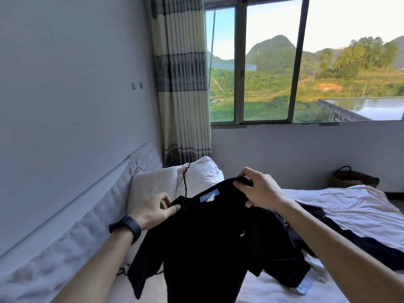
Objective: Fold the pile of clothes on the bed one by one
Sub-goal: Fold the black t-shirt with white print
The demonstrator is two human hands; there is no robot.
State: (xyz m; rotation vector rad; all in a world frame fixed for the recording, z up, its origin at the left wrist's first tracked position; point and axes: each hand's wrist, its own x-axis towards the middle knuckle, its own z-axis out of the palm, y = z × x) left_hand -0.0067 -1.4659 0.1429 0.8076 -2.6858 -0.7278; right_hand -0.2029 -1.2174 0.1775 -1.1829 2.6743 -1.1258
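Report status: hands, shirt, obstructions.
Left hand, right hand pinch black short-sleeved shirt at shoulders, above white bed. Dark clothes pile lies right. Nothing blocking.

**Both hands up, fingers pinched**

Left hand (153,209), centre-left of frame with a black wristband (125,228), pinches the black shirt (207,237) between thumb and fingers (163,199). Right hand (260,191), slightly higher at centre, grips it. Bare forearms enter from the bottom edge.

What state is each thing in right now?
black shirt: unfolded, held up above the bed.
left hand: pinches one shoulder of the shirt.
right hand: grips the other shoulder.
dark clothes: heaped unfolded on the bed.
curtain: drawn to one side.
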